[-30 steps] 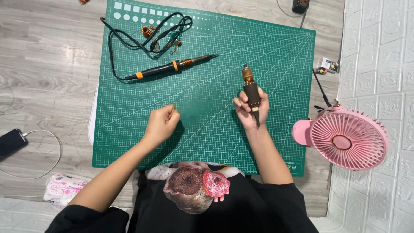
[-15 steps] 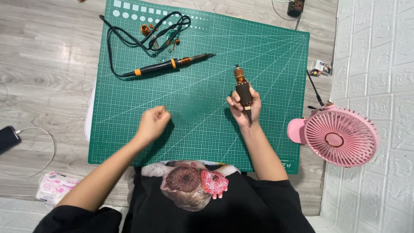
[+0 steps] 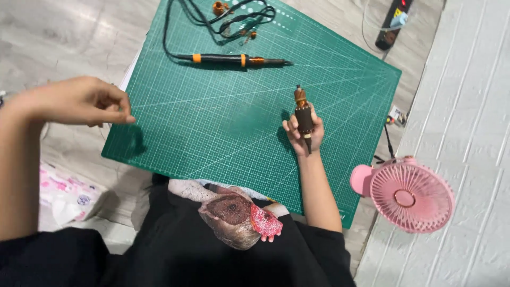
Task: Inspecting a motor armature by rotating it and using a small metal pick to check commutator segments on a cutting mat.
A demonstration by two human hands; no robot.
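A grey wood-look floor carries my green cutting mat, with a white tiled wall running along the right side. I hold a small brown motor armature upright in my right hand; the grip is closed around its lower body, and its copper-coloured end points away from me, raised just above the mat. My left hand hangs over the mat's left edge, fingers loosely pinched together, holding nothing that I can make out. The black-and-orange soldering iron lies untouched near the far edge of the mat, its cord in a tangle beyond it. A pink fan sits off the mat's right corner, and a black power strip lies by the far right. I judge this an inspecting step, the part in hand and the iron not yet taken up. A next move would call for a steady hold on the armature and a free hand for the iron.
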